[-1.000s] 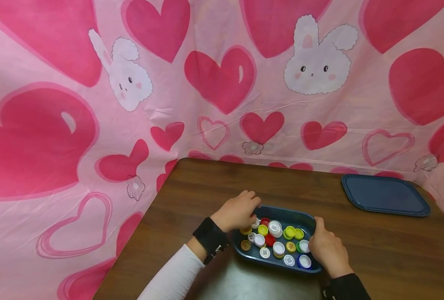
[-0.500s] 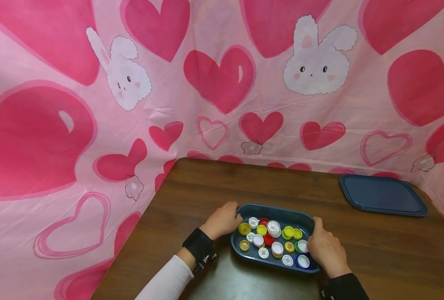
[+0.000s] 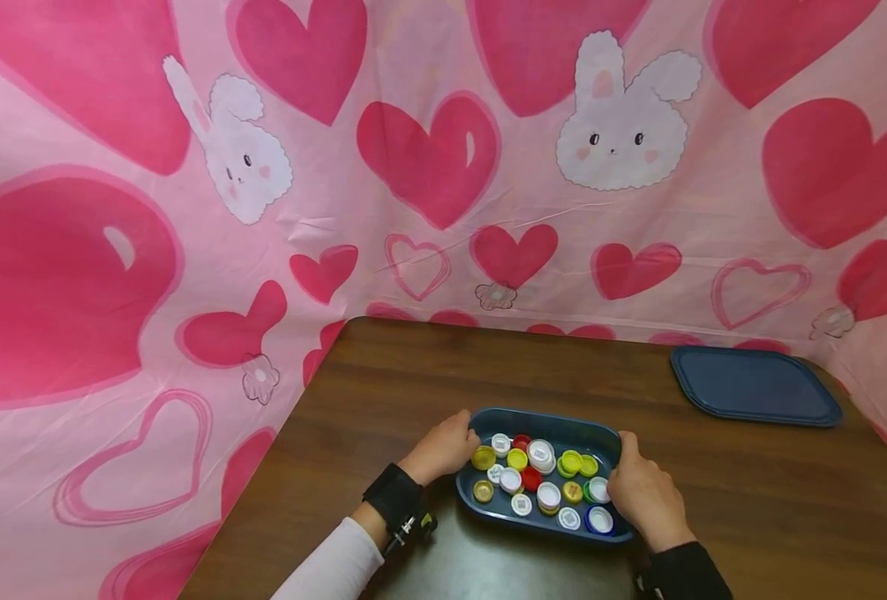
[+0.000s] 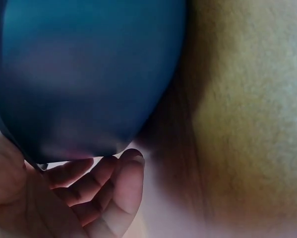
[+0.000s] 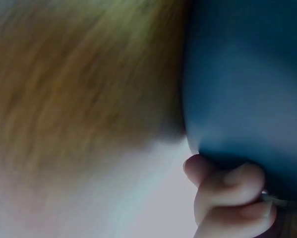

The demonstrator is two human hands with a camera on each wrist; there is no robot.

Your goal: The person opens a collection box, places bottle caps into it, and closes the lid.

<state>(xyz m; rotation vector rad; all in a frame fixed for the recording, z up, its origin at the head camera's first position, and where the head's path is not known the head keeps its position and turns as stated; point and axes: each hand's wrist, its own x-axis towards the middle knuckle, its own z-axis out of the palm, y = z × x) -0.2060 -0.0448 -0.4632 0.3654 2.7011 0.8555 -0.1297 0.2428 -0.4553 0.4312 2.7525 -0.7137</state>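
Observation:
A dark blue oblong tray (image 3: 488,511) with raised sides sits near the front of the wooden table in the head view. Several bottle caps (image 3: 541,454) lie in it, white, yellow, red, gold, and some green- or blue-edged. My left hand (image 3: 441,450) grips the tray's left end; the left wrist view shows its fingers (image 4: 128,188) curled against the tray wall (image 4: 93,89). At the right end my right hand (image 3: 649,500) holds the rim, thumb on top, and its fingers (image 5: 232,193) bend under the tray wall (image 5: 247,99) in the right wrist view.
A second, flat dark blue tray (image 3: 754,385) lies at the table's back right. Brown tabletop (image 3: 383,375) extends around the held tray. A pink cloth with hearts and rabbits (image 3: 443,167) hangs behind and to the left of the table.
My left hand has moved from over the caps at the tray's far left corner to its left end. The right hand keeps its hold. The head view has shifted slightly.

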